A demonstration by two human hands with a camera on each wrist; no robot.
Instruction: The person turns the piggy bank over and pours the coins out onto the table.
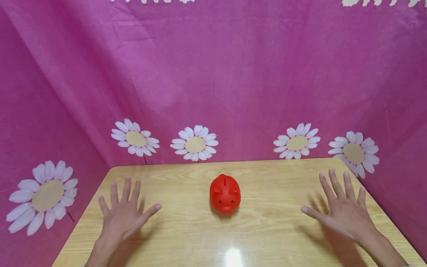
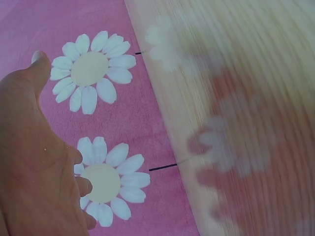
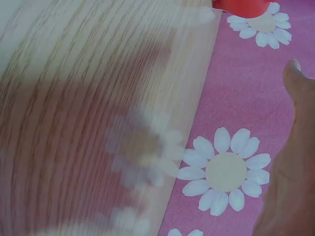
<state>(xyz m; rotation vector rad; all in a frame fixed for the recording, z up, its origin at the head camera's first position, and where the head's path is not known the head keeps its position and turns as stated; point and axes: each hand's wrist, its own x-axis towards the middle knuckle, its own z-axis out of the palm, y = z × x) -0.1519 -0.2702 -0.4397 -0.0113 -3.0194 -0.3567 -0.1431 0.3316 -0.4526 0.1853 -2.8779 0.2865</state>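
Note:
A red piggy bank (image 1: 225,194) stands on the wooden table (image 1: 267,237), its face toward me and the coin slot on top. To its left, my left hand (image 1: 123,218) is held with fingers spread, apart from it and holding nothing. My right hand (image 1: 347,215) is spread the same way on the other side, also holding nothing. Both hands cast shadows on the tabletop. Part of the left hand (image 2: 39,152) fills the side of the left wrist view. In the right wrist view, a piece of the red piggy bank (image 3: 243,7) shows at the top edge, near the right hand (image 3: 293,162).
A pink cloth (image 1: 227,81) printed with white daisies hangs behind the table and along both sides. The table's far edge (image 1: 253,161) meets this cloth. Light glares off the tabletop near the front.

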